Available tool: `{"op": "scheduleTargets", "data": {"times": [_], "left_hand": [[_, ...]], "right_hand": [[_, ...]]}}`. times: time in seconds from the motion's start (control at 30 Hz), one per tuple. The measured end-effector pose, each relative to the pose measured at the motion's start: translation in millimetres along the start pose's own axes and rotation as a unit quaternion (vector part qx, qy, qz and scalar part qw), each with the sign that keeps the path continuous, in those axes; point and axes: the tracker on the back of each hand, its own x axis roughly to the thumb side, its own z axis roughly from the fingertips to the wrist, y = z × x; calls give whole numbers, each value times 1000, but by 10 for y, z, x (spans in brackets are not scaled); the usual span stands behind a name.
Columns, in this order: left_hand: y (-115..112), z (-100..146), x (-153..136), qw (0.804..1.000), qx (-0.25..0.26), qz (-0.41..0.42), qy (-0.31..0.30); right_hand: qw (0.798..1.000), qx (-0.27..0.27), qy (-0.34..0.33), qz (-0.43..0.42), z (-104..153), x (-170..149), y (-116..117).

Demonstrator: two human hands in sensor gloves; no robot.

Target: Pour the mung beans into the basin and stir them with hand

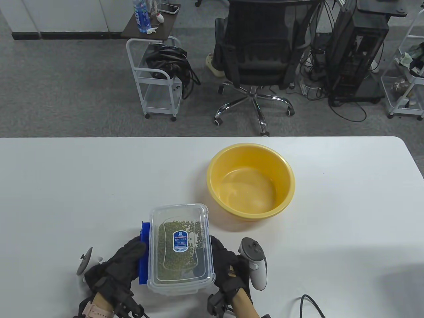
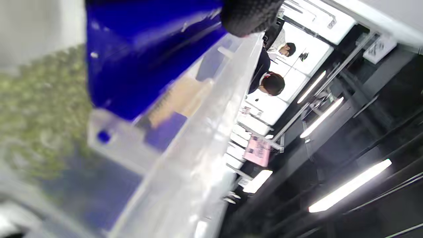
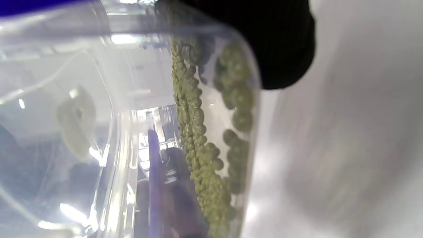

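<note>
Clear plastic box [image 1: 180, 248] of mung beans [image 1: 175, 246] sits near the table's [image 1: 66, 185] front edge, lid on, left hand [image 1: 116, 265] and right hand [image 1: 228, 265] clamped on its two long sides. Yellow basin [image 1: 250, 180] stands just beyond it to the right, apart. Left wrist view: a gloved fingertip [image 2: 251, 15] presses on the blue latch [image 2: 145, 56]. Right wrist view: a black fingertip [image 3: 277, 43] touches the box wall, beans piled against it.
</note>
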Motion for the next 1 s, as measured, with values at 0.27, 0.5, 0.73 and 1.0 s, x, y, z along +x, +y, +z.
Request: {"op": "scheduleTargets", "data": {"times": [0.27,0.5,0.73,1.0], "left_hand": [[-129,280,603,971,98,-151,-159],[-268,119,414,970,63,-236,-8],[-306,131,407,960,97,-261,-15],[-372,364,673,965,71,-196,-160]], "right_hand": [[1000,3,-5,29,0,70,78],[999,-13,-9,48,-1,56,112],[998,-35,8,46,-35,-7,57],[996,-61,7,63,-24,-1,63]]}}
